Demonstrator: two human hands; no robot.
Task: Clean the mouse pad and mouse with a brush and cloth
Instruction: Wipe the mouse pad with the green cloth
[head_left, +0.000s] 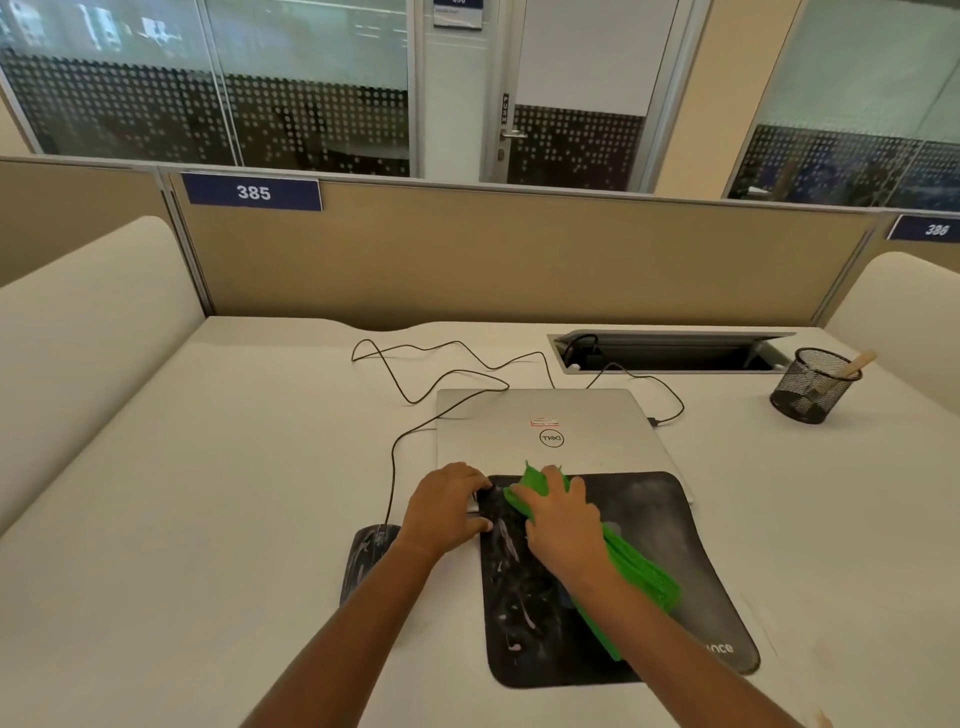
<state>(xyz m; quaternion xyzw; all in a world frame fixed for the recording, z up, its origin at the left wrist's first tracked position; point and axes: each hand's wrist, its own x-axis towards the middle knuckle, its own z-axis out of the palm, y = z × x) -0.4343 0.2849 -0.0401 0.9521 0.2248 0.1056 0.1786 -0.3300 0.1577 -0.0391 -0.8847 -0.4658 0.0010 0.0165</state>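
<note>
Farthest left on the pale counter (234, 493) lies a dark mouse (370, 558), streaked with white marks. It sits just beside the mouse pad (660, 512), probably set off it so the pad's whole surface can be wiped. Its thin cable (393, 457) runs away towards the back of the counter.

Next comes the left hand (449, 512). Its fingers and thumb curl over the pad's left edge near the far corner, gripping it, most likely to stop the pad sliding under the wiping.

To its right, the right hand (563, 525) lies flat with fingers spread, pressing a folded green cloth (641, 577) onto the black pad. Spread fingers put pressure across a wide strip of cloth. The cloth trails back under the wrist, towards the person. White smears show on the pad's left half, between the two hands, so that part looks not yet cleaned.

The pad's far edge overlaps a closed silver laptop (550, 431), which lies behind it. A second cable (670, 410) loops from the laptop's right side to an open slot (670, 353) in the counter.

Far right stands a black mesh cup (810, 387) with a wooden handle (860, 361) sticking out. This may be the brush, parked well apart from the work, though its head is hidden.

Counted: one mouse, two hands, one mouse pad, one cloth, one laptop, two cables, one slot, one mesh cup, one wooden handle.
</note>
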